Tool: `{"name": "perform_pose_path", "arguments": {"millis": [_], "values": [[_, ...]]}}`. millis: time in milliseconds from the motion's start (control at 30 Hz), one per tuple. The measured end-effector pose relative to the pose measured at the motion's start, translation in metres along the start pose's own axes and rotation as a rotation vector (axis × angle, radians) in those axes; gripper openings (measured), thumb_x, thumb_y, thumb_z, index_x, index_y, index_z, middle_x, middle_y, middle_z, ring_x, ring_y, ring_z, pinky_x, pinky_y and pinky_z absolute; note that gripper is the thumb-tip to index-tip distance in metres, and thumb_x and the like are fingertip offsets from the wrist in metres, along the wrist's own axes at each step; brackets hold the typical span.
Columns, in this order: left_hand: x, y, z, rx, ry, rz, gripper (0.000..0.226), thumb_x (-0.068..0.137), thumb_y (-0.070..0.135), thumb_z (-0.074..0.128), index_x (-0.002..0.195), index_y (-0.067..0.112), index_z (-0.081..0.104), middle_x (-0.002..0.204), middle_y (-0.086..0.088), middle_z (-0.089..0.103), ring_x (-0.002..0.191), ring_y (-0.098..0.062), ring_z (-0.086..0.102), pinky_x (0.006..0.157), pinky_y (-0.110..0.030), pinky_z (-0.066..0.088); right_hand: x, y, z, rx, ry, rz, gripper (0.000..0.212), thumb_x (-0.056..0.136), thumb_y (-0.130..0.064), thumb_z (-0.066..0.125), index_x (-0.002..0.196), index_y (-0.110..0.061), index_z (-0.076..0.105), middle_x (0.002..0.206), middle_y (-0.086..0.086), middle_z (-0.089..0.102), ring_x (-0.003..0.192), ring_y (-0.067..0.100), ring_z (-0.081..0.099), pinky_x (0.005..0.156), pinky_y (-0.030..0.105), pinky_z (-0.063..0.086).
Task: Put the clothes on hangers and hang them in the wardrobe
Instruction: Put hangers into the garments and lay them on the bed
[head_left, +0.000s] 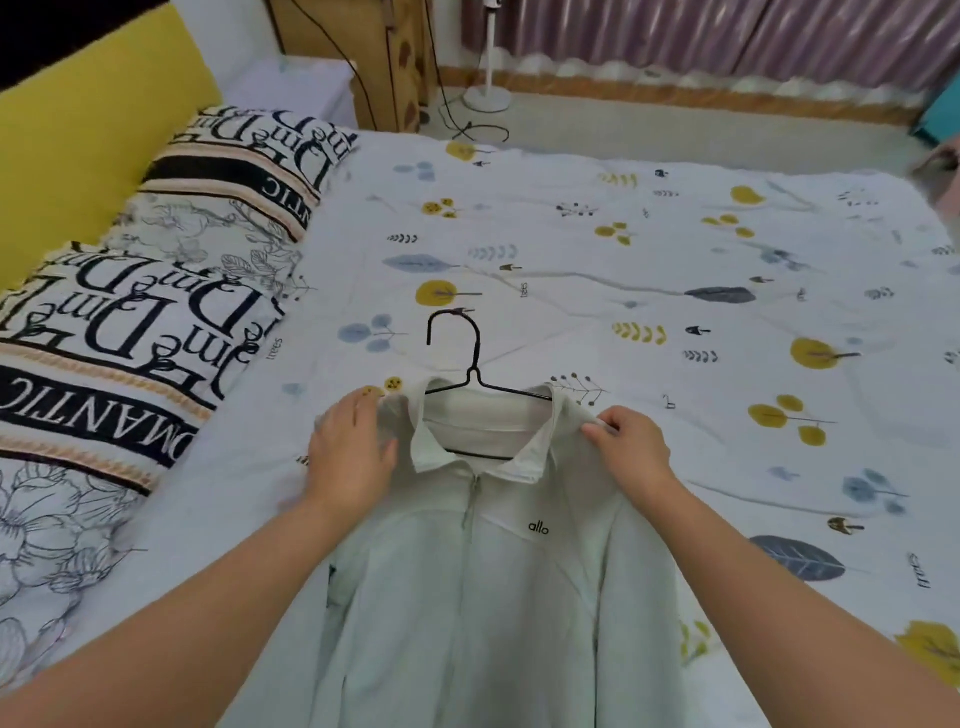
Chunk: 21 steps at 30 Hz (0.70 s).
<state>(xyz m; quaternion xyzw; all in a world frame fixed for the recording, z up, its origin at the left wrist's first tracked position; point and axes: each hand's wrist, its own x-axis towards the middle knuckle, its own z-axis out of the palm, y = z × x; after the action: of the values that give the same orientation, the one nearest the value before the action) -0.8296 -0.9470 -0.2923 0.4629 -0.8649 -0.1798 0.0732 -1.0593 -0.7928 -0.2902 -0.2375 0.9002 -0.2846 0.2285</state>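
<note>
On the far left, lettered pillows lie against a yellow headboard; they are well clear of the work and need no attention.

The left hand lies on the left shoulder of the pale zip-up jacket. Its fingers are fairly straight and close together, pressing the cloth down rather than gripping it, though whether a fold is caught under the fingertips cannot be told. This hand would do best to smooth the shoulder outward until the seam sits over the hanger's arm.

In the middle, the black wire hanger is already inside the collar: its hook lies flat on the bed sheet past the neckline, and its lower bar shows through the open collar. The jacket lies front-up on the bed, zipped nearly to the collar, with its hem towards the person.

The right hand has its fingers curled and pinching the cloth at the right shoulder, just beside the collar. A gentle tug outward here should seat that side.

The step appears to be settling the shoulders evenly. Both sides ought to end level, or the jacket may slide off when lifted by the hook. The wardrobe is not in view.
</note>
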Motion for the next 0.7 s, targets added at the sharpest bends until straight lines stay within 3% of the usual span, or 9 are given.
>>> {"name": "perform_pose_path", "arguments": {"millis": [67, 233, 333, 400, 433, 500, 533, 633, 700], "values": [[0.002, -0.008, 0.043, 0.087, -0.12, 0.007, 0.062, 0.09, 0.02, 0.053, 0.143, 0.007, 0.026, 0.149, -0.015, 0.027, 0.138, -0.029, 0.026, 0.109, -0.039, 0.026, 0.03, 0.011, 0.024, -0.035, -0.029, 0.004, 0.014, 0.09, -0.026, 0.056, 0.087, -0.013, 0.059, 0.084, 0.001, 0.056, 0.083, 0.019, 0.049, 0.073, 0.03, 0.034], [0.001, -0.035, 0.141, 0.284, -0.386, -0.005, 0.072, 0.096, 0.038, 0.038, 0.149, 0.018, -0.007, 0.157, -0.007, -0.008, 0.145, -0.026, -0.003, 0.117, -0.039, 0.01, 0.09, 0.05, 0.082, -0.11, -0.065, 0.006, 0.015, 0.09, -0.024, 0.055, 0.084, -0.011, 0.056, 0.086, 0.006, 0.059, 0.087, 0.027, 0.055, 0.072, 0.033, 0.036], [0.004, -0.049, 0.182, 0.391, -0.468, -0.011, 0.07, 0.097, 0.047, 0.028, 0.148, 0.018, -0.01, 0.156, -0.007, -0.016, 0.144, -0.028, -0.011, 0.116, -0.044, 0.003, 0.102, 0.074, 0.111, -0.226, -0.007, -0.037, 0.031, 0.093, -0.022, 0.051, 0.119, -0.007, 0.055, 0.119, 0.017, 0.055, 0.112, 0.032, 0.05, 0.09, 0.038, 0.038], [0.004, -0.058, 0.203, 0.35, -0.49, -0.038, 0.075, 0.091, 0.062, 0.009, 0.149, 0.015, -0.003, 0.157, -0.011, -0.01, 0.144, -0.033, -0.003, 0.115, -0.047, 0.008, 0.088, 0.085, 0.132, -0.344, 0.015, -0.05, 0.052, 0.094, -0.031, 0.047, 0.14, -0.01, 0.036, 0.142, 0.019, 0.035, 0.133, 0.032, 0.031, 0.106, 0.042, 0.026], [0.004, -0.06, 0.211, 0.34, -0.491, -0.044, 0.083, 0.087, 0.066, 0.0, 0.149, 0.012, 0.012, 0.156, -0.016, 0.005, 0.143, -0.037, 0.012, 0.112, -0.051, 0.019, 0.076, 0.089, 0.144, -0.399, -0.008, -0.05, 0.059, 0.094, -0.037, 0.045, 0.145, -0.012, 0.027, 0.149, 0.018, 0.025, 0.139, 0.031, 0.02, 0.11, 0.045, 0.019], [0.003, -0.068, 0.228, 0.299, -0.475, -0.062, 0.088, 0.088, 0.064, -0.003, 0.138, 0.008, 0.043, 0.144, -0.02, 0.039, 0.128, -0.042, 0.043, 0.095, -0.057, 0.04, 0.048, 0.101, 0.168, -0.499, -0.097, -0.085, 0.069, 0.094, -0.049, 0.038, 0.148, -0.014, 0.015, 0.155, 0.016, 0.008, 0.144, 0.03, 0.003, 0.112, 0.051, 0.01], [0.004, -0.07, 0.233, 0.288, -0.45, -0.05, 0.085, 0.089, 0.063, 0.0, 0.137, 0.009, 0.044, 0.143, -0.019, 0.041, 0.126, -0.042, 0.044, 0.094, -0.057, 0.04, 0.037, 0.108, 0.178, -0.544, -0.153, -0.105, 0.072, 0.093, -0.054, 0.033, 0.149, -0.014, 0.01, 0.157, 0.015, 0.001, 0.145, 0.031, -0.004, 0.112, 0.053, 0.007], [0.005, -0.073, 0.236, 0.258, -0.483, -0.032, 0.093, 0.07, 0.069, -0.004, 0.149, 0.019, 0.0, 0.157, -0.009, -0.003, 0.144, -0.033, -0.001, 0.114, -0.05, 0.005, 0.036, 0.119, 0.192, -0.622, -0.265, -0.11, 0.075, 0.093, -0.056, 0.028, 0.15, -0.015, 0.001, 0.157, 0.014, -0.011, 0.144, 0.032, -0.014, 0.113, 0.056, 0.001], [0.008, -0.076, 0.236, 0.27, -0.498, -0.049, 0.095, 0.064, 0.069, -0.01, 0.146, 0.023, -0.017, 0.155, -0.003, -0.022, 0.142, -0.026, -0.02, 0.115, -0.045, -0.008, 0.044, 0.115, 0.189, -0.645, -0.3, -0.091, 0.074, 0.093, -0.055, 0.031, 0.15, -0.016, 0.002, 0.157, 0.014, -0.012, 0.144, 0.032, -0.015, 0.113, 0.056, 0.003]]}}
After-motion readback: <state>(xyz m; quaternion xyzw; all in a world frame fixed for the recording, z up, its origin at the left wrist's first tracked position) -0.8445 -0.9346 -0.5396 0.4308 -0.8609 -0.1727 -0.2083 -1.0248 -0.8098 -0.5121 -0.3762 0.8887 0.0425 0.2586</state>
